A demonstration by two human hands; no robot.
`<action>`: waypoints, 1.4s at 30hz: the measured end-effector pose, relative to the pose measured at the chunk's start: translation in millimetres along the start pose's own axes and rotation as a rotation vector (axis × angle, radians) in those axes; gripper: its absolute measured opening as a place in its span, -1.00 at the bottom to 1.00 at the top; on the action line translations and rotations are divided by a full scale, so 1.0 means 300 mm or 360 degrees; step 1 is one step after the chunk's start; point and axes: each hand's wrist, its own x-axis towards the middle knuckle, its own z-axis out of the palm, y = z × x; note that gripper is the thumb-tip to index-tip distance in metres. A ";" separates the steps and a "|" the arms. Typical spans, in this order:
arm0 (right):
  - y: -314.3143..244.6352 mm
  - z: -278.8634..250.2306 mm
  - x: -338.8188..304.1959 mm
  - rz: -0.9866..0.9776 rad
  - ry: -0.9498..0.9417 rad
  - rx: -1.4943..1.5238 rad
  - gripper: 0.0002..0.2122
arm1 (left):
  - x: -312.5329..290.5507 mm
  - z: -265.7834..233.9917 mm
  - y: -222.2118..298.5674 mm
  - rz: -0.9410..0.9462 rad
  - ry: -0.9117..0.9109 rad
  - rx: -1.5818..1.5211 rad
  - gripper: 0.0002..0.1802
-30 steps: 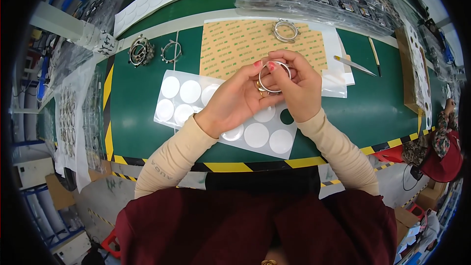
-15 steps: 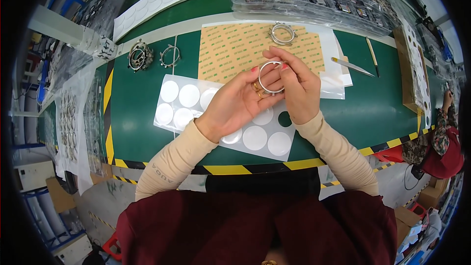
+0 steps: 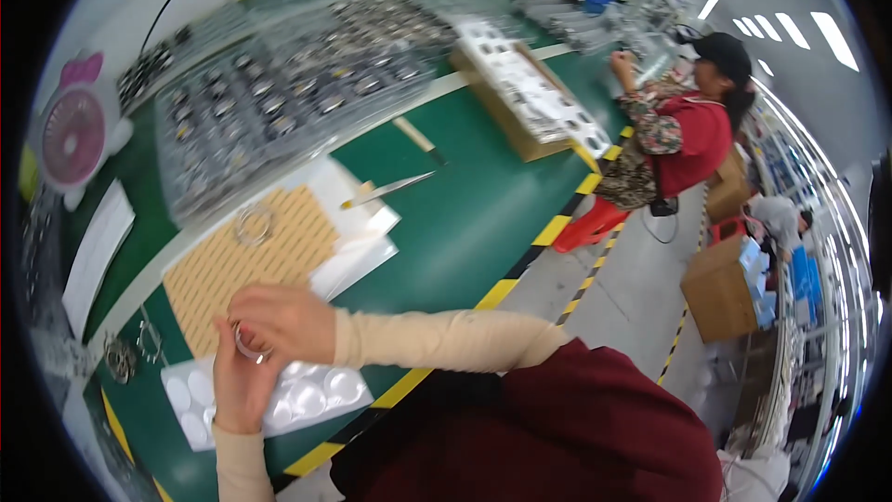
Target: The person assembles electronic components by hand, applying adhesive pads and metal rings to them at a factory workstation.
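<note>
A thin silvery metal ring is held between my two hands over the lower left of the bench. My left hand is closed round its near side, thumb raised along it. From the right, the bent fingers of my right hand grip the same ring and hide part of it. Beneath my hands lies a clear sheet of round white stickers, partly covered by them. Just beyond, another metal ring rests on tan printed backing paper. Motion blur softens the view.
Left of my hands stand a stack of rings and a single ring. Tweezers and a thin stick lie farther off. Clear trays of parts fill the back. A co-worker sits beyond a cardboard box.
The view has swung to the right and tilted, bringing the co-worker and aisle into sight. My hands still hold the ring, now appearing lower left in the picture.
</note>
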 end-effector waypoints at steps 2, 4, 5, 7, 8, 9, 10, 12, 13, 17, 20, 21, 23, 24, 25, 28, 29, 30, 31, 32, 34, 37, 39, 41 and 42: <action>-0.012 -0.005 0.002 0.0006 0.0005 -0.0046 -0.87 | 0.000 -0.015 0.002 0.0037 0.0121 0.0091 -0.64; -0.011 -0.017 -0.001 0.0104 -0.0125 -0.0076 -0.87 | 0.010 -0.017 0.001 0.0009 0.0130 0.0110 -0.65; -0.014 -0.018 -0.006 0.0098 -0.0106 -0.0105 -0.87 | 0.014 -0.018 -0.002 0.0003 0.0194 0.0130 -0.66; -0.024 -0.013 -0.010 0.0221 0.0061 0.0094 -0.89 | 0.023 -0.009 -0.012 0.0016 0.0164 0.0151 -0.68; -0.030 -0.009 -0.011 0.0325 0.0128 0.0217 -0.90 | 0.023 0.013 -0.019 0.0038 0.0208 0.0176 -0.68; -0.027 -0.017 -0.009 0.0314 0.0142 0.0206 -0.90 | 0.025 0.029 -0.021 0.0061 0.0253 0.0200 -0.68; -0.026 -0.024 -0.009 0.0320 0.0110 0.0225 -0.91 | 0.024 0.037 -0.018 0.0055 0.0239 0.0212 -0.68; -0.018 -0.030 -0.011 0.0323 0.0089 0.0232 -0.91 | 0.027 0.044 -0.012 -0.0007 0.0171 0.0225 -0.70; -0.016 -0.023 -0.009 0.0264 0.0114 0.0242 -0.91 | 0.020 0.043 -0.007 -0.0002 0.0171 0.0243 -0.70; -0.013 -0.010 -0.013 0.0230 0.0088 0.0235 -0.91 | 0.010 0.046 0.002 0.0015 0.0134 0.0213 -0.72; -0.009 -0.008 -0.013 0.0227 0.0114 0.0240 -0.90 | 0.015 0.041 0.001 0.0027 0.0170 0.0191 -0.72; -0.007 -0.010 -0.012 0.0225 0.0117 0.0237 -0.90 | 0.018 0.039 -0.001 0.0038 0.0151 0.0194 -0.71; -0.005 -0.007 -0.012 0.0218 0.0139 0.0209 -0.90 | 0.017 0.044 -0.012 0.0058 0.0202 0.0174 -0.70; -0.007 -0.006 -0.014 0.0216 0.0139 0.0209 -0.90 | 0.016 0.046 -0.016 0.0077 0.0255 0.0153 -0.70; -0.012 -0.008 -0.014 0.0266 0.0146 0.0226 -0.90 | 0.018 0.045 -0.014 0.0078 0.0250 0.0156 -0.70; -0.025 -0.016 -0.015 0.0426 0.0185 0.0384 -0.88 | 0.021 0.038 -0.013 0.0031 0.0144 0.0179 -0.68; -0.025 -0.017 -0.016 0.0540 0.0213 0.0528 -0.87 | 0.024 0.037 -0.016 0.0036 0.0108 0.0172 -0.68; -0.023 -0.014 -0.014 0.0540 0.0210 0.0531 -0.87 | 0.024 0.034 -0.017 0.0043 0.0077 0.0165 -0.67; -0.022 -0.006 -0.013 0.0543 0.0234 0.0572 -0.87 | 0.018 0.033 -0.017 0.0050 0.0090 0.0163 -0.67; -0.021 0.006 -0.013 0.0549 0.0252 0.0620 -0.86 | 0.010 0.031 -0.013 0.0066 0.0057 0.0144 -0.66; -0.005 0.033 -0.010 0.0535 0.0252 0.0603 -0.85 | -0.015 0.024 -0.004 0.0115 0.0088 0.0123 -0.65; 0.016 0.045 -0.002 0.0622 0.0362 0.0789 -0.81 | -0.009 0.018 -0.006 0.0133 0.0001 0.0075 -0.59; 0.037 -0.007 -0.011 0.0662 0.0306 0.0825 -0.74 | 0.043 0.015 -0.012 0.0088 -0.0066 0.0139 -0.56; 0.027 -0.032 -0.010 0.0796 0.0269 0.1065 -0.69 | 0.061 0.023 -0.012 0.0041 -0.0097 0.0037 -0.56; 0.024 -0.032 -0.004 0.0789 0.0243 0.1023 -0.69 | 0.052 0.019 -0.006 0.0081 -0.0081 -0.0033 -0.54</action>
